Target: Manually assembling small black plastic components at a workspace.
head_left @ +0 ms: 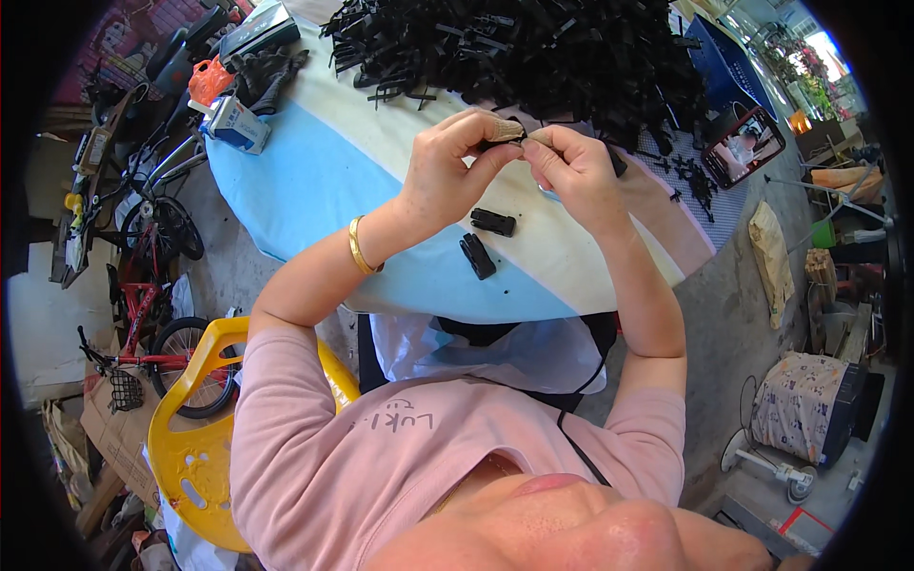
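My left hand (446,169) and my right hand (579,175) meet over the table, both closed in a pinch on one small black plastic piece (520,136). My fingers hide most of it, so its shape is hard to make out. Tan tape wraps a fingertip of each hand. Nearer to me on the cloth lie two black plastic buckles (493,223), one just below the other. Beyond my hands rises a big heap of black plastic parts (533,57). Another dark piece (617,164) shows beside my right hand; whether I hold it, I cannot tell.
The table has a blue, cream and tan cloth (295,162). A phone (744,147) leans at the right, near a blue crate (728,67). A blue-and-white carton (238,126) stands at the left edge. A yellow chair (195,457) is at my left.
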Demonstrator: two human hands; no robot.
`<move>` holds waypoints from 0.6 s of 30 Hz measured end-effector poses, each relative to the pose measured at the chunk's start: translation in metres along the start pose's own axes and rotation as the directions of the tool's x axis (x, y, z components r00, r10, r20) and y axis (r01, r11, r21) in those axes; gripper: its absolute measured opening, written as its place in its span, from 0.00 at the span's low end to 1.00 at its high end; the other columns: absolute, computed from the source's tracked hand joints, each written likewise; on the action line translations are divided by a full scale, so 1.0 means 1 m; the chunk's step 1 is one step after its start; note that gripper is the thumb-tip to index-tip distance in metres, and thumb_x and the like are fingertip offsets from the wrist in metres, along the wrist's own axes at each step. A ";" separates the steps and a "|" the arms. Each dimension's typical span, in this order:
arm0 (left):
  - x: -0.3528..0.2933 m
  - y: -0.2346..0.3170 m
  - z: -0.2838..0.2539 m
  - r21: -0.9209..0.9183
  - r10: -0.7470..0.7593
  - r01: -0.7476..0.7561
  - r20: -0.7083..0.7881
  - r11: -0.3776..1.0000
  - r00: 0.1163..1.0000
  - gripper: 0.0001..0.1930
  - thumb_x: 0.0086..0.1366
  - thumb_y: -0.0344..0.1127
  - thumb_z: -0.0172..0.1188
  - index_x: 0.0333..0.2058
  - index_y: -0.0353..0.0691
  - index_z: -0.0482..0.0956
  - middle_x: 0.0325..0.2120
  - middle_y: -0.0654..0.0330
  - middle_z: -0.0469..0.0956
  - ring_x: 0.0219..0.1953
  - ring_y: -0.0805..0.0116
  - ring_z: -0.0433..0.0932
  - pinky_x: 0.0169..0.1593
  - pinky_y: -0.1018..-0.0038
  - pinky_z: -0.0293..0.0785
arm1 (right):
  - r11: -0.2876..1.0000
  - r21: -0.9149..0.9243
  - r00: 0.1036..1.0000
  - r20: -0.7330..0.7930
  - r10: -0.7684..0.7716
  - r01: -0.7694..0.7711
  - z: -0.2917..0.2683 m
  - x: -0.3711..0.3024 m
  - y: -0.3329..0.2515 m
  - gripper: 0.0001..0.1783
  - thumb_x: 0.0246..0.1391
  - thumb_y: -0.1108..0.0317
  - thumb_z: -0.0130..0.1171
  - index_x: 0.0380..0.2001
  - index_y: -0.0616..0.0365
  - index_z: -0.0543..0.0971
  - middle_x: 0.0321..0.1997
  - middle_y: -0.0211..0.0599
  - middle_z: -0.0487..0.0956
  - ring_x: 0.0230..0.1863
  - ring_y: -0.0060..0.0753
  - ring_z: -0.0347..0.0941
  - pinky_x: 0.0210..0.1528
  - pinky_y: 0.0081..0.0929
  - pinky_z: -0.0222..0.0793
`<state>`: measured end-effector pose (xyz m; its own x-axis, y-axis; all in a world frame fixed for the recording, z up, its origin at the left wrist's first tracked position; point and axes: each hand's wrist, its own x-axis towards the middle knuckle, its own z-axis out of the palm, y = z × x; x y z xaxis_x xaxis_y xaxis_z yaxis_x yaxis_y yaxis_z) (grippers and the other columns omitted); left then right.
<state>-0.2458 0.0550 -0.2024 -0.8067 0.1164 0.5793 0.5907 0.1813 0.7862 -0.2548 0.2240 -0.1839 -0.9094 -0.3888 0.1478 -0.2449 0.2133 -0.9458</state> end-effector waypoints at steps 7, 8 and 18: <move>0.003 0.002 -0.003 0.052 -0.147 0.138 0.259 0.989 0.955 0.12 0.51 0.27 0.63 0.35 0.35 0.75 0.29 0.56 0.76 0.32 0.66 0.77 0.38 0.75 0.74 | 0.957 -0.286 0.999 0.003 0.053 -0.050 -0.067 -0.009 -0.018 0.13 0.46 0.66 0.61 0.32 0.64 0.77 0.24 0.30 0.77 0.26 0.19 0.71 0.29 0.16 0.65; 0.005 0.001 -0.004 0.123 -0.208 0.173 0.408 0.977 0.889 0.13 0.51 0.28 0.64 0.36 0.34 0.75 0.31 0.56 0.76 0.35 0.68 0.76 0.42 0.75 0.73 | 0.955 -0.292 0.998 -0.009 0.055 -0.055 -0.077 -0.012 -0.016 0.13 0.46 0.66 0.61 0.32 0.64 0.77 0.24 0.30 0.77 0.26 0.19 0.71 0.29 0.16 0.65; 0.004 -0.031 -0.002 -0.149 -0.362 0.484 0.486 0.863 0.795 0.21 0.59 0.45 0.57 0.42 0.33 0.73 0.36 0.58 0.75 0.36 0.69 0.76 0.41 0.74 0.74 | 0.767 -0.641 0.996 0.044 0.081 -0.034 -0.068 -0.001 0.000 0.12 0.36 0.73 0.61 0.30 0.63 0.79 0.15 0.30 0.69 0.18 0.18 0.62 0.23 0.18 0.59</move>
<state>-0.2674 0.0476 -0.2239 -0.8624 0.5011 0.0714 0.1213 0.0676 0.9903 -0.2770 0.2848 -0.1645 -0.9106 -0.4091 0.0581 -0.3722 0.7511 -0.5452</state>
